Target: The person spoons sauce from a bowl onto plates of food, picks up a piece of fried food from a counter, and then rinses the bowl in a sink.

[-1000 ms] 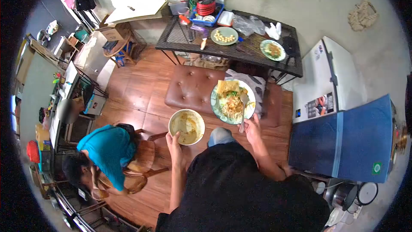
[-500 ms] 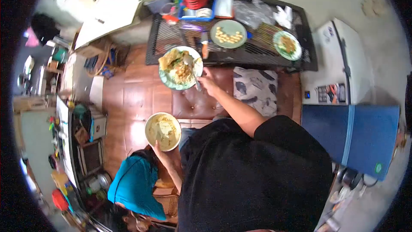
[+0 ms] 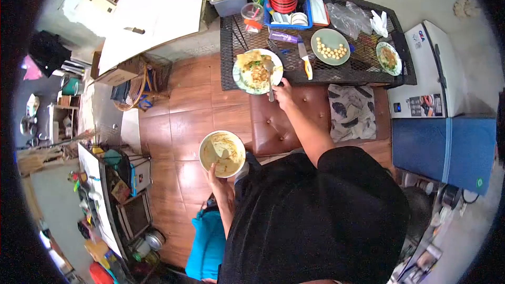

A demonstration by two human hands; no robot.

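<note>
My left hand (image 3: 216, 180) grips the rim of a large white bowl (image 3: 239, 166), with its thumb over the near edge. Yellowish food residue coats the bowl's inside, and a pale serving spoon (image 3: 224, 159) lies in it. My right hand (image 3: 283, 95) is closed on the right edge of a plate (image 3: 243, 83); some of its fingers are hidden beneath. Rice, brown saucy food and a flat yellow piece fill the plate. A metal spoon (image 3: 271, 85) rests in the food, its handle sticking out beside my right hand. The plate overlaps the near left edge of the black mesh table (image 3: 231, 37).
On the table are a green plate (image 3: 330, 61) with small round pieces, a knife (image 3: 304, 59), a second food plate (image 3: 389, 58) and a blue basket (image 3: 309, 18). A brown cushioned seat (image 3: 288, 121) stands before it. A person in a teal shirt (image 3: 206, 244) is at lower left.
The view has shifted, so the room appears farther right. Both hands still hold the plate and bowl. The person in teal appears lower and is now partly hidden by my arm.
</note>
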